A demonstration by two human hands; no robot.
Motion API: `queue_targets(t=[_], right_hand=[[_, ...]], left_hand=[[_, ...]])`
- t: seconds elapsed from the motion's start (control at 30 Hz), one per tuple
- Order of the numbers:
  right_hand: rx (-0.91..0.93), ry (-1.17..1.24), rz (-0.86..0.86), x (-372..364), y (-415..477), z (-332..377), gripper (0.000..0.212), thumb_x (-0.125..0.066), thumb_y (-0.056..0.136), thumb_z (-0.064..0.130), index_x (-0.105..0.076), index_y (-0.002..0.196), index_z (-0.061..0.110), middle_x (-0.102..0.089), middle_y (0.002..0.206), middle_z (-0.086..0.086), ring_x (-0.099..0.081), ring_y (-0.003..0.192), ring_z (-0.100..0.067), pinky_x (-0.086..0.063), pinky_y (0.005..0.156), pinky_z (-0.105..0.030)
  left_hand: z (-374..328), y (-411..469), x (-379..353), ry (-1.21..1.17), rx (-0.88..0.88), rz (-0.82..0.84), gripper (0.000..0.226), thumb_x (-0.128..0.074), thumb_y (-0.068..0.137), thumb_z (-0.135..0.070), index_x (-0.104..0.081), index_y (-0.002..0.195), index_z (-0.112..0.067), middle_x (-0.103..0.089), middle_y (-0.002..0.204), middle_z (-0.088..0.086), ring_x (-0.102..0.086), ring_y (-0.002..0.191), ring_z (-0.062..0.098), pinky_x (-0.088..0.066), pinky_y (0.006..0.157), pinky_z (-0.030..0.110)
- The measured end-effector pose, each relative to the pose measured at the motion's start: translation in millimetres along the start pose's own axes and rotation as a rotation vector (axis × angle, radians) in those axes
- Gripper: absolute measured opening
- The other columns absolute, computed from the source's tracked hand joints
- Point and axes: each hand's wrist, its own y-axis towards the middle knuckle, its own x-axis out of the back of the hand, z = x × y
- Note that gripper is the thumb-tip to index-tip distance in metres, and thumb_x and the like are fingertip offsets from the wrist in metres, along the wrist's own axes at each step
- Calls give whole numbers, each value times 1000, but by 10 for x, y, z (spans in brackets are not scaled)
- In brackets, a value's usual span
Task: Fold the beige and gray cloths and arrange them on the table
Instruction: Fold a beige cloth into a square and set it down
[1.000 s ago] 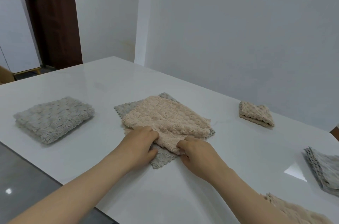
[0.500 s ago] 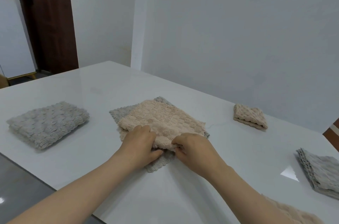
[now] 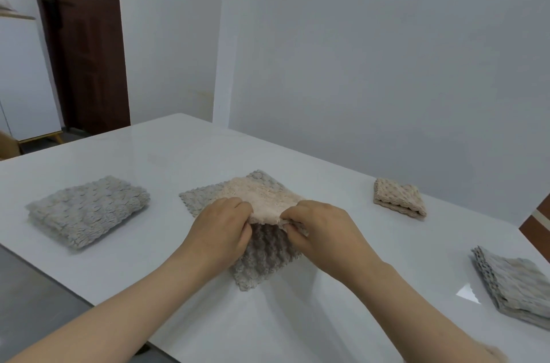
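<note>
mid-task view: at the middle of the table (image 3: 148, 154) the left hand (image 3: 221, 231) and right hand (image 3: 321, 228) each pinch the near edge of the beige cloth (image 3: 268, 199), fingers curled round it, raising that edge off the gray cloth (image 3: 262, 261) lying flat directly beneath; judged done: a folded gray stack (image 3: 89, 211) well to the left of the gray cloth, a small folded beige cloth (image 3: 398, 202) to its far right, a folded gray bundle (image 3: 512, 282) to its near right; judged left: the beige cloth's fold is barely begun, the gray cloth is not yet folded, and both want placing
</note>
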Motion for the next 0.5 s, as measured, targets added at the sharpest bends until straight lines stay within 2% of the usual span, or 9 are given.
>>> queue_targets(t=[0.07,0.13,0.27,0.5], right_hand=[[0,1,-32,82,-3,12,19,-50,91,23,-68,97,20,-65,85,6,-60,79,-14,-50,70,-32],[2,12,-66,169,-4,39,18,-52,90,21,-69,97,20,-65,84,6,-60,78,-15,-51,70,-34],[8,11,-130,348,-21,97,17,-54,90,20,-69,97,20,-64,83,6,-61,78,-15,-52,69,-35],[60,10,-259,645,-192,180,13,-53,92,25,-66,92,25,-57,74,11,-55,67,-8,-51,59,-32]], left_hand=[[-43,-6,121,-46,-15,-21,19,-31,82,-24,-41,69,-15,-43,64,-3,-34,59,15,-23,52,21],[-84,-8,243,-81,-31,-17,18,-26,84,-26,-34,70,-17,-36,66,-5,-31,60,14,-21,52,16],[-118,3,460,-85,-53,-5,22,-28,84,-32,-28,67,-17,-29,61,-8,-27,56,7,-20,51,18],[-247,-77,836,-68,-82,-42,22,-32,83,-32,-26,66,-19,-30,60,-7,-29,56,8,-19,50,20]])
